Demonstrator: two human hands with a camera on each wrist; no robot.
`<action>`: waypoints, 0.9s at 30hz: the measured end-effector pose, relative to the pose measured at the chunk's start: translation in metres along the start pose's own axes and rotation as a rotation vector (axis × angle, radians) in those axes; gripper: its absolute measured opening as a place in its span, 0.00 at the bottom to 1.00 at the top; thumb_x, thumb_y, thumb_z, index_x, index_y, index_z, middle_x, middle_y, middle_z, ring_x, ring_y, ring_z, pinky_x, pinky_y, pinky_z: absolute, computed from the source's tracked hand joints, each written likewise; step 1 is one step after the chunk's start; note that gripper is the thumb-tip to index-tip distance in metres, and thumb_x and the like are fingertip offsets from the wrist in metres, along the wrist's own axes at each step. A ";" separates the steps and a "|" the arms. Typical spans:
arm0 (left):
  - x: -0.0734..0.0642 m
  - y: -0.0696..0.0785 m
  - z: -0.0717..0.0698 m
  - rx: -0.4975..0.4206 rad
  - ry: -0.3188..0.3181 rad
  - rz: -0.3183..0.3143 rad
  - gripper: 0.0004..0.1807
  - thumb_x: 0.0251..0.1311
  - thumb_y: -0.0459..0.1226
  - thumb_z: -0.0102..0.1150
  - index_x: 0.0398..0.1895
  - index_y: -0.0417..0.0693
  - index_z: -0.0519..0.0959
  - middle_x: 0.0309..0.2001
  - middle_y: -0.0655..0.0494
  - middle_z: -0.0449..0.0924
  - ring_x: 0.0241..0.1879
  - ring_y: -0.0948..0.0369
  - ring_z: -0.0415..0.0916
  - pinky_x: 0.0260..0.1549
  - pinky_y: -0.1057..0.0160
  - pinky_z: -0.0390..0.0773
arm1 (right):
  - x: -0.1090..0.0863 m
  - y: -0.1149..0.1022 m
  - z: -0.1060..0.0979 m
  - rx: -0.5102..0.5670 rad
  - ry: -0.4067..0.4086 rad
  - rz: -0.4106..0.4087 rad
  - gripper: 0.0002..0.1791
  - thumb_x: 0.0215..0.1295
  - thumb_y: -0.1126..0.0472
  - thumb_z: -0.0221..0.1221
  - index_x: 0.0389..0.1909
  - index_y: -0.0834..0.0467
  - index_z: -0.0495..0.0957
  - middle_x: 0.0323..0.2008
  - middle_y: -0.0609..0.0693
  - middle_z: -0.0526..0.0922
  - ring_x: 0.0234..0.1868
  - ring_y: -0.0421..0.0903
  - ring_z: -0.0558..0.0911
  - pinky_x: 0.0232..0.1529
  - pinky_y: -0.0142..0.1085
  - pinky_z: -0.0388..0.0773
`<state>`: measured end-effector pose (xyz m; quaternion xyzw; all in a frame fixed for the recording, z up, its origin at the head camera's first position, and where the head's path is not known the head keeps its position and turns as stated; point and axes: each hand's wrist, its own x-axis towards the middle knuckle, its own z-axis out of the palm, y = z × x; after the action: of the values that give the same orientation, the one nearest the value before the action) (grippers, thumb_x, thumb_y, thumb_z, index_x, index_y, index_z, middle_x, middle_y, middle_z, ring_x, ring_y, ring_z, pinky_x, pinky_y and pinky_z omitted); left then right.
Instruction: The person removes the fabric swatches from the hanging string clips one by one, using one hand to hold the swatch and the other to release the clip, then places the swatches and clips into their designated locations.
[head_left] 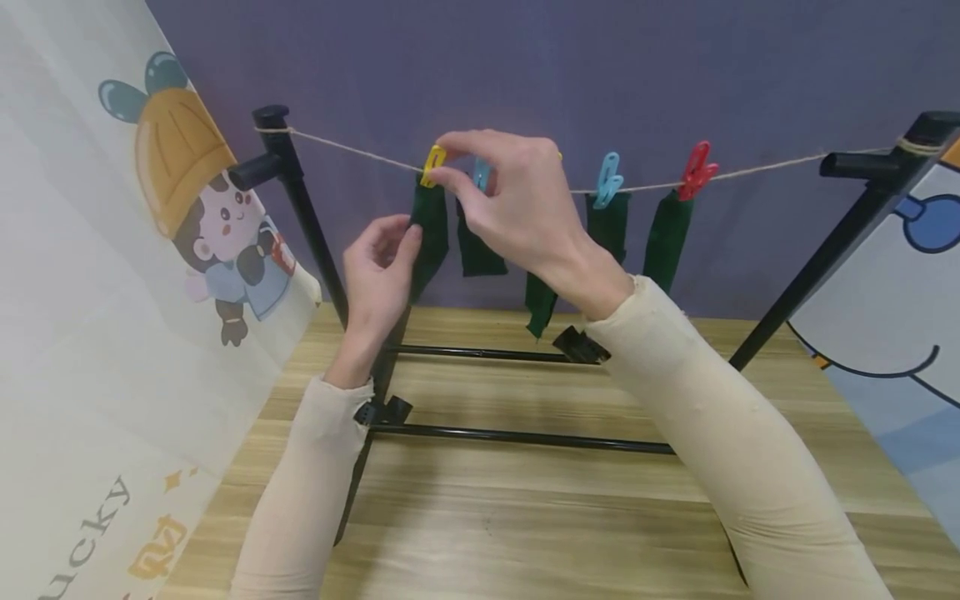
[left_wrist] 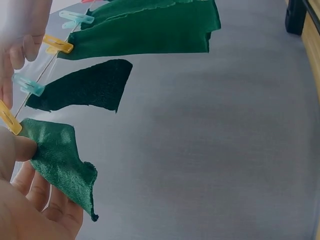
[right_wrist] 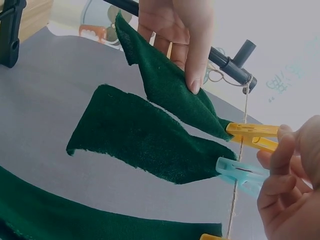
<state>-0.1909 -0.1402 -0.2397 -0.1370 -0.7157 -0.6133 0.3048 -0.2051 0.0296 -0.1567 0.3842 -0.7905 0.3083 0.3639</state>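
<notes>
My right hand (head_left: 525,196) pinches the handle end of a yellow clothespin (head_left: 432,167) between thumb and index finger. The clothespin sits on the string line at its left part, with the top corner of a green cloth strip (head_left: 430,237) in its jaws. Lower down, my left hand (head_left: 381,265) holds that strip, thumb on the front and fingers behind, as the left wrist view shows. Just beside it hangs another green strip (right_wrist: 140,135) under a light blue clothespin (right_wrist: 242,172), close to my right fingers.
Farther right, more green strips hang from a second blue clothespin (head_left: 608,179) and a red clothespin (head_left: 697,171). The string (head_left: 787,167) runs between two black posts (head_left: 810,275). Black crossbars (head_left: 517,435) lie low over the wooden table (head_left: 480,533).
</notes>
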 end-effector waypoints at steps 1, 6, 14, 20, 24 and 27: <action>0.000 0.000 0.000 0.002 0.001 0.002 0.13 0.64 0.33 0.58 0.47 0.30 0.78 0.40 0.41 0.82 0.36 0.61 0.78 0.38 0.65 0.77 | 0.000 0.000 0.000 0.003 0.002 -0.004 0.15 0.68 0.53 0.58 0.48 0.56 0.83 0.42 0.45 0.85 0.12 0.35 0.64 0.16 0.31 0.62; 0.001 0.001 -0.002 0.003 0.003 0.008 0.13 0.65 0.33 0.57 0.47 0.31 0.77 0.41 0.41 0.82 0.37 0.62 0.78 0.40 0.64 0.77 | 0.002 0.000 -0.002 0.015 0.013 -0.027 0.14 0.67 0.52 0.58 0.46 0.55 0.84 0.41 0.44 0.86 0.12 0.34 0.64 0.17 0.30 0.62; 0.001 0.001 -0.003 0.002 0.002 0.009 0.14 0.65 0.34 0.57 0.47 0.31 0.77 0.41 0.42 0.82 0.37 0.62 0.78 0.39 0.64 0.77 | 0.002 -0.001 -0.004 0.018 0.015 -0.021 0.14 0.67 0.52 0.59 0.47 0.53 0.85 0.40 0.43 0.86 0.09 0.33 0.61 0.14 0.31 0.59; 0.000 0.003 -0.004 0.016 0.008 -0.001 0.14 0.65 0.34 0.57 0.47 0.32 0.77 0.41 0.42 0.81 0.37 0.61 0.77 0.40 0.65 0.76 | 0.002 -0.001 -0.005 0.024 0.023 -0.022 0.14 0.67 0.51 0.59 0.46 0.52 0.85 0.37 0.41 0.86 0.07 0.35 0.60 0.12 0.31 0.56; 0.000 0.003 -0.005 0.021 0.019 -0.006 0.13 0.65 0.34 0.57 0.47 0.31 0.78 0.41 0.43 0.81 0.36 0.63 0.77 0.40 0.66 0.75 | 0.000 -0.001 -0.005 0.021 0.023 -0.027 0.14 0.67 0.51 0.59 0.47 0.52 0.85 0.31 0.42 0.86 0.06 0.34 0.57 0.11 0.31 0.54; 0.000 0.002 -0.006 0.012 0.015 -0.008 0.13 0.65 0.34 0.57 0.47 0.31 0.78 0.40 0.43 0.82 0.36 0.63 0.77 0.39 0.66 0.75 | -0.002 -0.001 -0.005 0.018 0.031 -0.033 0.13 0.66 0.52 0.60 0.47 0.53 0.85 0.30 0.43 0.86 0.07 0.29 0.55 0.11 0.32 0.53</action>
<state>-0.1880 -0.1451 -0.2375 -0.1278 -0.7175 -0.6112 0.3088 -0.2017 0.0337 -0.1549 0.3957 -0.7755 0.3153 0.3777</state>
